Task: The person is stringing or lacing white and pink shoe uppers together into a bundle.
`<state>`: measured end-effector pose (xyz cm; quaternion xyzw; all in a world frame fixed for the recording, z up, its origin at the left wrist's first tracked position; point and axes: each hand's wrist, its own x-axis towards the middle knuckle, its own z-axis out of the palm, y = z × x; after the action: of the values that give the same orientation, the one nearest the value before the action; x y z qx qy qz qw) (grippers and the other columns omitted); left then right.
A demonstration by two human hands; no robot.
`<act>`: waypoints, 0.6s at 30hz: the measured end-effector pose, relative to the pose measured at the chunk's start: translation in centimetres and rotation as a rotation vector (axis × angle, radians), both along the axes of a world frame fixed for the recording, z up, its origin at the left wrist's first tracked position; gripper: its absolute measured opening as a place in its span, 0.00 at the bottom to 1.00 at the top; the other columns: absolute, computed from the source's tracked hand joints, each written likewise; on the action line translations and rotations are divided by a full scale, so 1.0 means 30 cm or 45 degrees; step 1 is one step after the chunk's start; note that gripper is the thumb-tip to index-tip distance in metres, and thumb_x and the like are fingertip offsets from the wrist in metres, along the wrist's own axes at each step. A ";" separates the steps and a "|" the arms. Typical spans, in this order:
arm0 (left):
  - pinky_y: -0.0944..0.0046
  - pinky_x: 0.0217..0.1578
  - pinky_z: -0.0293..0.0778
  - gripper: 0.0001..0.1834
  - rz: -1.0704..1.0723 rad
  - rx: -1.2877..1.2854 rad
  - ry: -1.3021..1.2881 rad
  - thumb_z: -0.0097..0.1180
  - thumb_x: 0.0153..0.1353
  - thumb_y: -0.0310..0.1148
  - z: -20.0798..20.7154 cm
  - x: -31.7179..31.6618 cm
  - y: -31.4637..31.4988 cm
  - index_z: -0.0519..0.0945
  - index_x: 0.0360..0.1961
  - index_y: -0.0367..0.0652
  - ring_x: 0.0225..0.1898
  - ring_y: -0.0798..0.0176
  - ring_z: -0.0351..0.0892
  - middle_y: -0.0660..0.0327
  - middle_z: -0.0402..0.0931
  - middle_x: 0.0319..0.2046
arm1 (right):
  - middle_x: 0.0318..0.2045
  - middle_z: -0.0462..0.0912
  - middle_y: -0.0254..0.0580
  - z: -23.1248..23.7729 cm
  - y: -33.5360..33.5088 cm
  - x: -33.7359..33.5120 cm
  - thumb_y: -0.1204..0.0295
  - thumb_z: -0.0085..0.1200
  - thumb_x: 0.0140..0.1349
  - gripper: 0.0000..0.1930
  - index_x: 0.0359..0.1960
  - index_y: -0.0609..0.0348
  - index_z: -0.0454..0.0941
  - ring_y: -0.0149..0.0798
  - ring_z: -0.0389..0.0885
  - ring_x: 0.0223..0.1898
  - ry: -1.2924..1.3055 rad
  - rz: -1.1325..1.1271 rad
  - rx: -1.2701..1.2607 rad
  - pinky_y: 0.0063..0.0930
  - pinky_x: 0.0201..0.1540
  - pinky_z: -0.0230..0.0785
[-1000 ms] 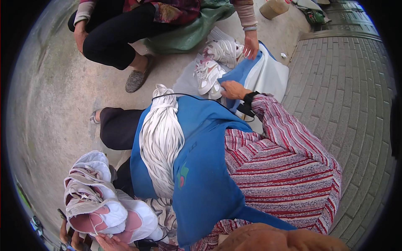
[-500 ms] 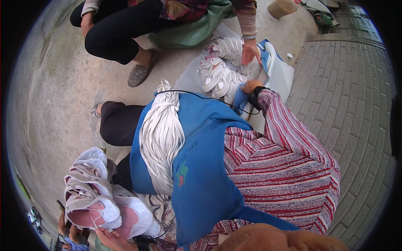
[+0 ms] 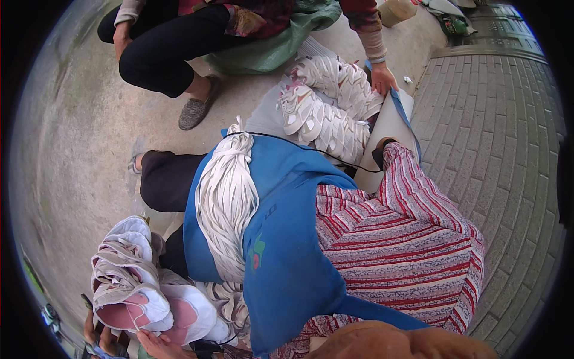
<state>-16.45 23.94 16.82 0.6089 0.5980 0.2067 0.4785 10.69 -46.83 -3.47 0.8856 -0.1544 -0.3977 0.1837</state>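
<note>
At the lower left, my left hand [image 3: 158,345] has its fingertips closed on a thin white shoelace [image 3: 139,316] that hangs from a pale shoe [image 3: 128,302] with a pink insole. Several such shoes are stacked there. My right arm, in a striped sleeve, reaches to the upper right. Little of my right hand [image 3: 385,142] shows above a black wristband, and its fingers are hidden beside a white, blue-edged sheet or bag [image 3: 391,122]. Close by are several white lace-up shoes [image 3: 323,113] in rows. A thick bundle of white laces [image 3: 227,203] lies over my blue apron [image 3: 287,239].
Across from me sits a person in dark trousers [image 3: 161,51], with a hand [image 3: 382,78] at the sheet's edge. A green sack [image 3: 275,51] lies beneath them. A black cord [image 3: 299,141] crosses my lap. Brick paving [image 3: 490,131] lies to the right, and a tan bucket [image 3: 397,11] stands behind.
My right hand has moved right and slightly down, its fingers going out of sight. The other person's hand has moved right onto the sheet's edge. The white shoes are more exposed. My left hand stays put.
</note>
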 end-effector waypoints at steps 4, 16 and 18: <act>0.78 0.14 0.51 0.13 0.024 0.004 0.009 0.48 0.61 0.47 0.023 0.000 -0.028 0.70 0.33 0.49 0.22 0.81 0.62 0.76 0.67 0.26 | 0.44 0.78 0.45 -0.027 -0.067 -0.019 0.55 0.50 0.50 0.19 0.40 0.51 0.79 0.46 0.76 0.47 -0.025 -0.033 -0.026 0.40 0.47 0.68; 0.77 0.12 0.49 0.15 0.031 0.135 -0.158 0.47 0.62 0.47 0.078 0.053 -0.047 0.72 0.32 0.47 0.17 0.79 0.59 0.74 0.66 0.24 | 0.43 0.79 0.38 -0.184 -0.133 0.078 0.56 0.51 0.48 0.17 0.38 0.45 0.81 0.42 0.77 0.46 -0.107 -0.180 -0.095 0.39 0.45 0.69; 0.76 0.10 0.48 0.14 0.057 0.146 -0.248 0.45 0.63 0.45 0.129 0.085 -0.065 0.70 0.26 0.48 0.12 0.77 0.56 0.74 0.65 0.20 | 0.44 0.77 0.51 -0.143 -0.068 0.127 0.58 0.50 0.50 0.21 0.41 0.58 0.78 0.50 0.75 0.47 -0.185 -0.341 0.086 0.40 0.49 0.67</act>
<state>-13.90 22.00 20.70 0.5988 0.5492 0.3093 0.4941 14.50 -48.86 -7.76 0.8892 -0.2706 -0.3585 0.0875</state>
